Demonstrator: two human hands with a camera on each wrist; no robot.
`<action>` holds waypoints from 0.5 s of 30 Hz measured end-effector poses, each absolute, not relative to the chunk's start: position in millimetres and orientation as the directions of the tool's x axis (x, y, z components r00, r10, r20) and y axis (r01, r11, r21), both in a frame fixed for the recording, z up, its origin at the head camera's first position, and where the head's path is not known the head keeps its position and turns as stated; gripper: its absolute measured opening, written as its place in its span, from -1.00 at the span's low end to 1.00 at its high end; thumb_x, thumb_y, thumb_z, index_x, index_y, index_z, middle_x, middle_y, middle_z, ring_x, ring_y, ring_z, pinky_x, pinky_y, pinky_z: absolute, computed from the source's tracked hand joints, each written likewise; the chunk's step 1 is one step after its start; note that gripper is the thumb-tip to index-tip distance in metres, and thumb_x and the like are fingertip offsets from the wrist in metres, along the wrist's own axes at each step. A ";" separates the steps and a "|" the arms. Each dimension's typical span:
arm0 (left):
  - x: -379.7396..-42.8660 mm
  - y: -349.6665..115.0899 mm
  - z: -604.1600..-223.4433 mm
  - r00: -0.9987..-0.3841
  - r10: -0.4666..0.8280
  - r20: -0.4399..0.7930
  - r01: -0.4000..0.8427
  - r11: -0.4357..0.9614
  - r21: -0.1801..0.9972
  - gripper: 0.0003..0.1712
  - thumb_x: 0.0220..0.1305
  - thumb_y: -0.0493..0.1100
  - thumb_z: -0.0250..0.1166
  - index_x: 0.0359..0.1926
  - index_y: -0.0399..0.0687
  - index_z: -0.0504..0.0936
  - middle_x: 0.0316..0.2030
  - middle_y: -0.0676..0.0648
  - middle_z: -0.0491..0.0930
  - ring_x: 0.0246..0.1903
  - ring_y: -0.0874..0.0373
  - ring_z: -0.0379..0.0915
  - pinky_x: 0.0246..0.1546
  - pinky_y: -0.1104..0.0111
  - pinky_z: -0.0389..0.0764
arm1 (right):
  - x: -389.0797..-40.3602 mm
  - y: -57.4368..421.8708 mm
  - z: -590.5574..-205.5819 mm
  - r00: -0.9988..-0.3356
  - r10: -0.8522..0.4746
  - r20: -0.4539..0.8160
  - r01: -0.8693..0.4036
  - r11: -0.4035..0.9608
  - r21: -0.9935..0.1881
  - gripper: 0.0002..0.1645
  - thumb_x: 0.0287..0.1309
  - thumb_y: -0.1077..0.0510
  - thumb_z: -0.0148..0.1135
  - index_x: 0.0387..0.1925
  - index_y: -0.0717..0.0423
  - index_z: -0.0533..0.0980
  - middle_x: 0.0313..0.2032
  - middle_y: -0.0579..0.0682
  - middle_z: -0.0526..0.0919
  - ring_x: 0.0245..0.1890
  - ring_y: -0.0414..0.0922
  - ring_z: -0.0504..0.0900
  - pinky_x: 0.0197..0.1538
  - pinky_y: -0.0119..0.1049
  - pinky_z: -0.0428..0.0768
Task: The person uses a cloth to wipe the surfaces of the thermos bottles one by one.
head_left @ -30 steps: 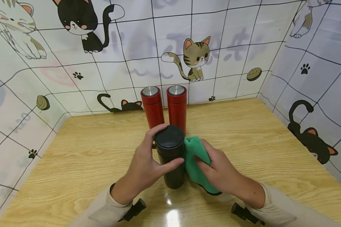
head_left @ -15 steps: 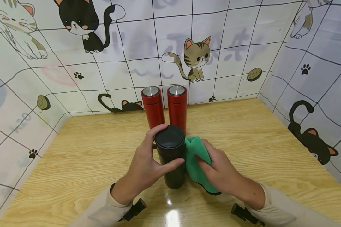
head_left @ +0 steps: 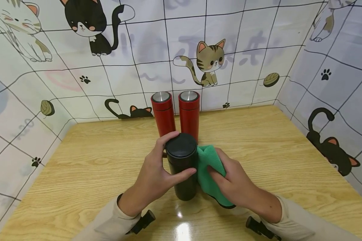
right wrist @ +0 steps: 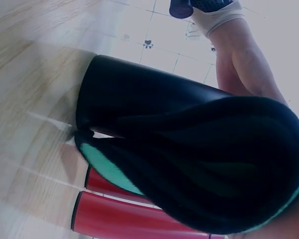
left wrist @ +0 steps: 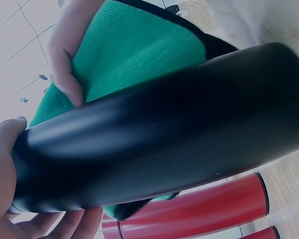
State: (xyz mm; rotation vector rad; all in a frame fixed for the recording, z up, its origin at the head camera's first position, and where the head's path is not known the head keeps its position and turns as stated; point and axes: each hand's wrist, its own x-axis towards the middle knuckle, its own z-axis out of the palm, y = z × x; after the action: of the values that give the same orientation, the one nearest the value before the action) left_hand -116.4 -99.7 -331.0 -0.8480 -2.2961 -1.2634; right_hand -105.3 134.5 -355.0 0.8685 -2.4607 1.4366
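Observation:
A black thermos (head_left: 185, 180) with a flat black lid stands upright near the middle of the table. My left hand (head_left: 157, 170) grips its upper part, thumb across the near side and fingers round the far side. On the thermos's right side, my right hand (head_left: 233, 179) holds a green cloth (head_left: 209, 167) with a dark edge against it. In the left wrist view the cloth (left wrist: 139, 50) lies along the smooth black body (left wrist: 164, 124). The right wrist view shows the cloth's dark, folded edge (right wrist: 214, 159) beside the thermos (right wrist: 139, 89); the right fingers are mostly hidden there.
Two red thermoses, a left one (head_left: 164, 118) and a right one (head_left: 189, 117) with silver-topped lids, stand close behind the black one. The wooden table (head_left: 108, 144) meets a cat-patterned wall covering (head_left: 151, 43) at the back and sides.
Both hands, the black thermos and the green cloth keep nearly the same places. The whole head view has shifted slightly.

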 end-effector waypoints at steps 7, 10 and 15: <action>-116.5 -102.3 -327.0 -0.740 0.331 0.586 0.671 0.432 0.603 0.10 -0.09 -0.08 0.65 0.43 0.07 0.22 0.18 -0.01 0.49 0.12 0.18 0.50 -0.17 0.29 0.71 | -103.7 134.8 -355.5 -0.808 -0.346 0.478 -0.584 0.351 -0.732 -0.49 0.34 0.39 0.10 0.28 0.08 0.36 0.08 0.06 0.68 -0.07 -0.24 0.70 -0.08 -0.31 0.71; -116.2 -104.7 -324.8 -0.744 0.341 0.574 0.666 0.438 0.603 0.08 -0.07 -0.08 0.64 0.43 0.10 0.23 0.17 0.00 0.48 0.13 0.18 0.48 -0.17 0.30 0.71 | -105.3 134.2 -356.6 -0.809 -0.380 0.449 -0.576 0.358 -0.735 -0.46 0.35 0.39 0.08 0.31 0.08 0.34 0.10 0.08 0.67 -0.07 -0.23 0.71 -0.09 -0.31 0.72; -115.7 -107.0 -322.1 -0.746 0.360 0.560 0.664 0.465 0.585 0.06 -0.04 -0.05 0.60 0.44 0.11 0.21 0.16 0.02 0.54 0.12 0.19 0.50 -0.17 0.31 0.70 | -104.5 132.9 -357.5 -0.803 -0.368 0.469 -0.590 0.380 -0.712 -0.47 0.32 0.40 0.11 0.28 0.10 0.36 0.07 0.07 0.69 -0.11 -0.23 0.72 -0.13 -0.32 0.72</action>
State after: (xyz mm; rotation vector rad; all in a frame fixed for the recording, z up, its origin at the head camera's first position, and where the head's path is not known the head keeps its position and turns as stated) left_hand -115.7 -107.0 -322.1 -0.8646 -2.3597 -1.1758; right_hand -104.5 132.9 -357.5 0.8523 -2.4071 1.3887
